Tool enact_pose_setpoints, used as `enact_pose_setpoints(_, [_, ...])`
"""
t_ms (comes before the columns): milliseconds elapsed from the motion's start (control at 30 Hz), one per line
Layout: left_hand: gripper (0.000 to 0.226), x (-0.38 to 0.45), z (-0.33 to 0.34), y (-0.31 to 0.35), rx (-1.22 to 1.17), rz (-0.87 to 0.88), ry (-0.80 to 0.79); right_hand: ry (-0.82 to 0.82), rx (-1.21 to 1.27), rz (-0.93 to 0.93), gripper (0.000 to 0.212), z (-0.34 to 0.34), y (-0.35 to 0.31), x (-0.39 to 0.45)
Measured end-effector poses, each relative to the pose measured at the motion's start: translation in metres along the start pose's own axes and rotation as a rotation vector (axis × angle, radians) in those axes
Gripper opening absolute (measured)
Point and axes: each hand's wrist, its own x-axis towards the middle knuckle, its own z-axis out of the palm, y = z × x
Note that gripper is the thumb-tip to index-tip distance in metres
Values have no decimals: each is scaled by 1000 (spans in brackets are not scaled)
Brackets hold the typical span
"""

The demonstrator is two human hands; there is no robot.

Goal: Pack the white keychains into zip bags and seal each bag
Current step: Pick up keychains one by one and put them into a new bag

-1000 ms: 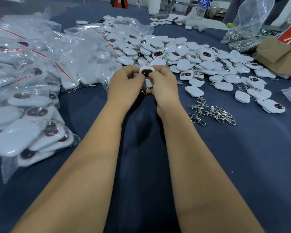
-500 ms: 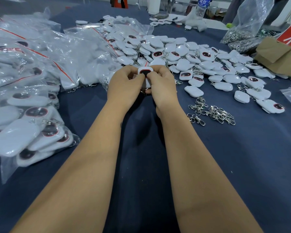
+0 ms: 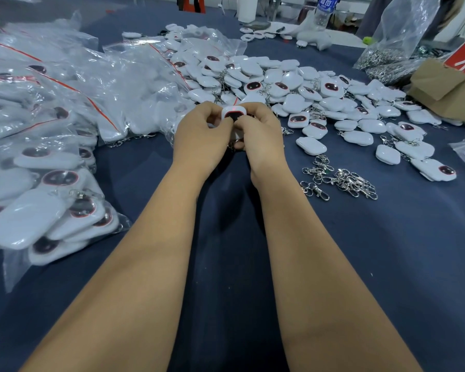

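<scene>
**One keychain pinched between both hands, the rest waiting in a heap**

From the head view, the left hand (image 3: 199, 130) and the right hand (image 3: 261, 130) meet over the blue counter (image 3: 360, 264), fingers curled, both pinching a single white keychain (image 3: 233, 114) whose dark face points up. Whether a bag is already around it, I cannot tell.

It looks a small, light, stiff plastic shell with smooth rounded edges, likely slick, so the flat sides seem the surest place to grip; the metal clip dangling beneath would swing if held alone.

Just behind the hands lies the loose pile of keychains (image 3: 293, 87). To the left, filled zip bags (image 3: 51, 108) lie stacked, thin and slippery-looking. Spare metal clasps (image 3: 341, 181) sit near the right forearm.
</scene>
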Motion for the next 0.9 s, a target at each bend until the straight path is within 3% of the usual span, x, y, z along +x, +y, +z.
enact_pose_setpoints(167, [21,3,0,-2,-160,-37,-3,93,91,28,12,-1,1,3])
enact_pose_setpoints(300, [33,3,-1,-4,-100,15,53,107,489,59,13,-4,-2,7])
enact_pose_setpoints(400, [39,3,-3,-6,42,26,65,-1,763,32,17,-6,-4,7])
enact_pose_setpoints(467, [26,3,-4,-6,225,47,61,-62,826,22,20,-6,-4,6])
enact_pose_setpoints(567, [15,1,-4,-4,240,69,87,-92,771,26,23,-3,-3,4])
enact_pose_setpoints(700, [18,2,-8,3,18,10,162,-39,589,-3,24,3,-2,3])
enact_pose_setpoints(900, [13,-1,-9,9,-126,12,255,34,-128,-226,28,6,5,-2])
